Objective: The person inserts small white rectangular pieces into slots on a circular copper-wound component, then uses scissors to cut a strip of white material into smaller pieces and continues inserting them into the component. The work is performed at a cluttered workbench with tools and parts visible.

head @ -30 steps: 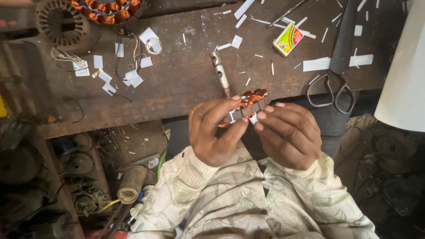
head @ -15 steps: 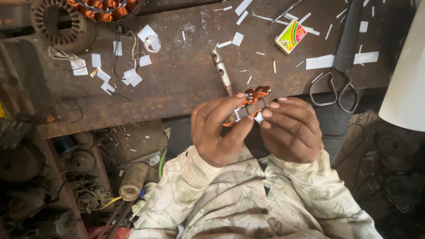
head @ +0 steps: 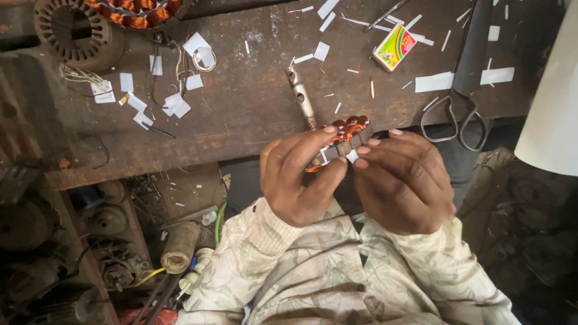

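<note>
Scarred wooden bench (head: 241,120) carries white paper scraps and one small box (head: 394,47), red, yellow and green, just left of the scissors (head: 454,117). Below the box, left hand (head: 298,177) and right hand (head: 402,180) pinch a copper-wound armature (head: 343,139) between fingertips.
</note>
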